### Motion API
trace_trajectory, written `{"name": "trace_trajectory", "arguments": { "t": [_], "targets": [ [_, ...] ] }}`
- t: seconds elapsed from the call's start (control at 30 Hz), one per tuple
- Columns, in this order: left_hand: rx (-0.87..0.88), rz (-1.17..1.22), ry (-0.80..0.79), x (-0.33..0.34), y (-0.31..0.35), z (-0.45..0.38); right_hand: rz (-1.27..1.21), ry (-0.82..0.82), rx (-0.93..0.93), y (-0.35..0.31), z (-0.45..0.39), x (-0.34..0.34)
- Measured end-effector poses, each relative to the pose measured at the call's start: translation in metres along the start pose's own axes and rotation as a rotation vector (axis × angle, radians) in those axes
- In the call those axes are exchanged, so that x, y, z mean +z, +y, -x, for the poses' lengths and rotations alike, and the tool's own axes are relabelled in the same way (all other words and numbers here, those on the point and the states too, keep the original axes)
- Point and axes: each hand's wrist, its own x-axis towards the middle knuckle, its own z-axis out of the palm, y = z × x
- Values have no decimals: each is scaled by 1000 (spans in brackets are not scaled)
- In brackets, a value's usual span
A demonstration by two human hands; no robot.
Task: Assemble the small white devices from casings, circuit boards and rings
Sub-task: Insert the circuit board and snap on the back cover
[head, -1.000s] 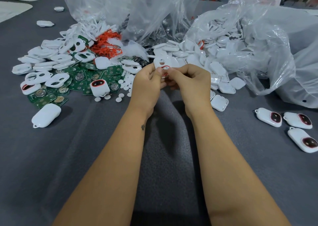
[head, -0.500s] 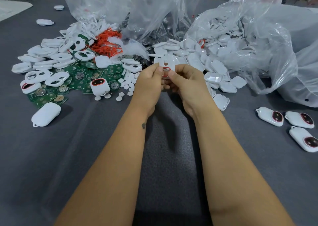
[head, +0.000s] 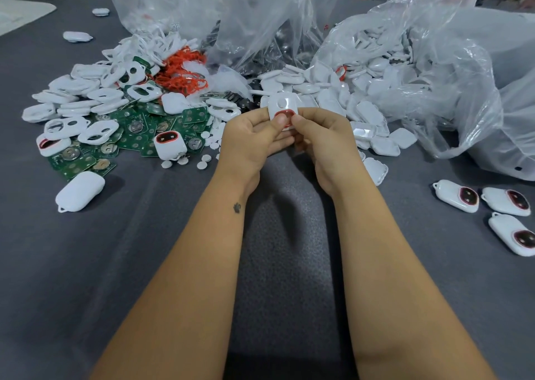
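**While three devices lie done, a ring goes into the next casing**

With both forearms reaching from the near edge toward the middle of the grey table, the person holds one white casing in the air, just in front of the heaps of parts. The left hand and the right hand both grip it from its near side, fingers curled beneath and the two thumbs pressing side by side on a red ring at its lower opening. I judge the ring is being seated; whether it sits fully home I cannot tell.

Near right, three finished devices lie together, well apart from the hands. On the left, a plain white shell rests alone, and beyond it one more device with a red ring sits at the edge of the green circuit boards. Farther off lie loose casings, a tangle of red rings, and clear plastic bags holding many more white parts. Judging by those heaps, most of the work remains.
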Motion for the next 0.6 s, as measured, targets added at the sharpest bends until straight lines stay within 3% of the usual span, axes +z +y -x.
{"name": "trace_trajectory", "arguments": {
  "t": [0.13,0.27,0.47,0.6],
  "targets": [
    [-35,27,35,-1,2,-1,25,-43,-34,-1,3,1],
    [-76,71,63,-1,4,-3,-5,41,-87,-3,3,2],
    [-32,33,110,2,2,-2,454,132,-354,4,3,6],
    [-31,-44,96,3,2,-2,589,135,-444,8,1,5]
  ]
}}
